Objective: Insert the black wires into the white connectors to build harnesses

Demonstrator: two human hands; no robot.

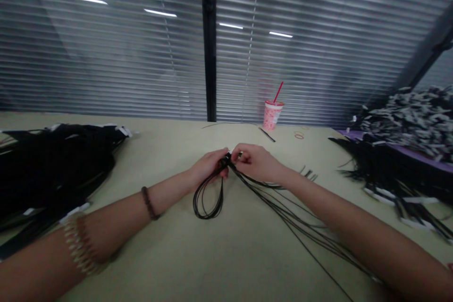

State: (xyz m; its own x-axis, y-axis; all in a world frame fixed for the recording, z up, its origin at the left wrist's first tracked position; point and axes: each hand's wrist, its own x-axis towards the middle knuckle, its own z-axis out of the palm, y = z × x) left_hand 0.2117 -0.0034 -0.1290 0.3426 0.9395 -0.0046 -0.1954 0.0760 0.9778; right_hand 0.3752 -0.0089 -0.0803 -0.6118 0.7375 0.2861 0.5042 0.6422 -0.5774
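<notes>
Reaching inward diagonally; clamping a looped bundle of thin black cables (230,164) in bare left hand (206,166), pinching it with curled right hand (258,162).

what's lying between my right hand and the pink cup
In the head view, a short dark strip lies on the table between your right hand and the pink cup, nearer the cup.

The wires (208,217) are between the left hand (207,167) and the right hand (257,163). From them, on the table (226,259), the left pile (60,170) lies at nine o'clock, the right pile (378,163) at three. The cup (272,117), with straw (279,91) in it, stands at one, the bands (299,138) at two; behind, at twelve, are the blinds (141,71).
</notes>
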